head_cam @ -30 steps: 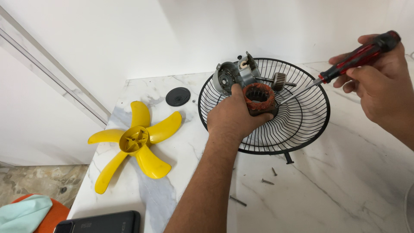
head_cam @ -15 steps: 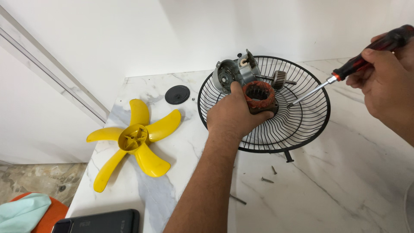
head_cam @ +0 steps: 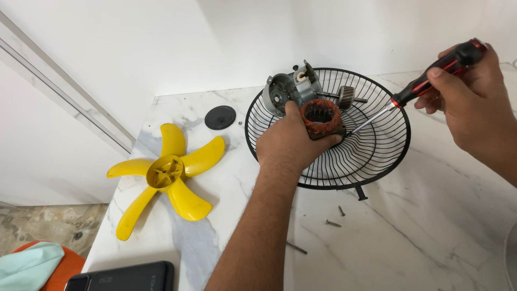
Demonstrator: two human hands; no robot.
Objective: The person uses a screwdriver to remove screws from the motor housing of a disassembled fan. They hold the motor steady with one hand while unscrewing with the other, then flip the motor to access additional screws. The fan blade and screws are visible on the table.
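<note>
Left hand (head_cam: 288, 145) curled tight around a rust-red, ring-shaped motor stator with dark inner slots (head_cam: 321, 118), fingers wrapped under it, thumb up against a grey metal motor housing (head_cam: 291, 90) just behind. Held over the near-left part of a round black wire fan guard (head_cam: 371, 156) lying flat on the white marble worktop (head_cam: 431, 231).

Right hand (head_cam: 468, 102) closed around the red-and-black handle of a screwdriver (head_cam: 431, 78), thumb laid along the grip; thin steel shaft slanted down and left, tip close beside the stator's right edge. Whether touching it, could not tell.

Counted: one stator, one motor housing, one small ribbed grey rotor on a shaft (head_cam: 344, 97) resting in the guard behind the stator, one screwdriver, one wire guard. One yellow plastic fan blade with five paddles (head_cam: 167, 175) lay flat on the worktop, well apart to the left. One round black cap (head_cam: 220, 117) sat near the wall between blade and guard. Three loose dark screws (head_cam: 333, 222) seen on the worktop in front of the guard. One dark flat phone-like slab (head_cam: 126, 276) at the near edge. One pale green cloth on something orange (head_cam: 32, 264) down on the floor, lower left.
</note>
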